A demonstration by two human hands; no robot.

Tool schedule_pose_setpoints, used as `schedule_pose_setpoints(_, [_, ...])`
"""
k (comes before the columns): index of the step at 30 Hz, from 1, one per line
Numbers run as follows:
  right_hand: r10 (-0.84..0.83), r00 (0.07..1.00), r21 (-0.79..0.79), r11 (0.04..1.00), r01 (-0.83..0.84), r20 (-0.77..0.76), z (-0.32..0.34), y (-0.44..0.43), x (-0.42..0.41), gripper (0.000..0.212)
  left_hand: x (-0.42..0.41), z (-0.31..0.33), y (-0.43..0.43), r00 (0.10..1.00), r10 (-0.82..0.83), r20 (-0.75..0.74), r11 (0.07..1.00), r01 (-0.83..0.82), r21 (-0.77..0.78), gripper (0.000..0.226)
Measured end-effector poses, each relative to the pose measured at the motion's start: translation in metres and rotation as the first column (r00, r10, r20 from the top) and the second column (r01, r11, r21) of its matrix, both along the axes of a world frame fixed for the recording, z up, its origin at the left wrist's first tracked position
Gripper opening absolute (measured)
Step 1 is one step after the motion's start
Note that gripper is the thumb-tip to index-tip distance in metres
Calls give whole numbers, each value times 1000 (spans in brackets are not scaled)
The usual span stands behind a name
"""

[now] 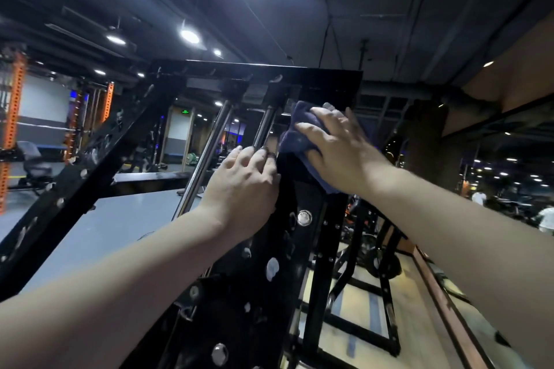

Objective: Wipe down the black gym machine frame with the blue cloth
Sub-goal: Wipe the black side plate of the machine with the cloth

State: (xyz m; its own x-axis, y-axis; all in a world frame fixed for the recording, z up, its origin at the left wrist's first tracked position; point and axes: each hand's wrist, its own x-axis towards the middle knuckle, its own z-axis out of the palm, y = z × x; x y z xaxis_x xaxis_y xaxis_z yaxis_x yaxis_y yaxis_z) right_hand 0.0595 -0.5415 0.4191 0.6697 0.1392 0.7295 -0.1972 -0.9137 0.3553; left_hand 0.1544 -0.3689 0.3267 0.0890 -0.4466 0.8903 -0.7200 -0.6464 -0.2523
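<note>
The black gym machine frame [269, 249] rises up the middle as a bolted upright post and meets a black top crossbeam [269, 70]. High on the post, my right hand [338, 147] presses the blue cloth [295, 132] flat against the frame with its fingers spread. My left hand [244, 186] grips the left edge of the same post just below and beside the cloth, its fingers curled round the edge. Most of the cloth is hidden under my right hand.
Two chrome guide rods [207, 153] run diagonally left of the post. A second black diagonal beam [99, 159] crosses at the left. Orange racks [13, 117] stand far left. People in white [545, 219] are at the far right, beyond more black framework [359, 293].
</note>
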Motion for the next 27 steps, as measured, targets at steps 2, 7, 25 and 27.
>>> schedule_pose_setpoints(2, [23, 999, -38, 999, -24, -23, -22, 5, 2, 58, 1, -11, 0, 1000, -6, -22, 1000, 5, -29, 57])
schedule_pose_setpoints(7, [65, 990, -104, 991, -78, -125, -8, -1, -10, 54, -7, -28, -3, 997, -30, -75, 995, 22, -99, 59])
schedule_pose_setpoints(25, [96, 995, -90, 991, -99, -31, -54, 24, -12, 47, 16, -53, 20, 894, -381, -234, 920, 343, -188, 59])
schedule_pose_setpoints(27, [152, 984, -127, 978, -163, -88, -56, 19, -24, 51, 18, -53, 22, 884, -414, -216, 907, 379, -184, 57])
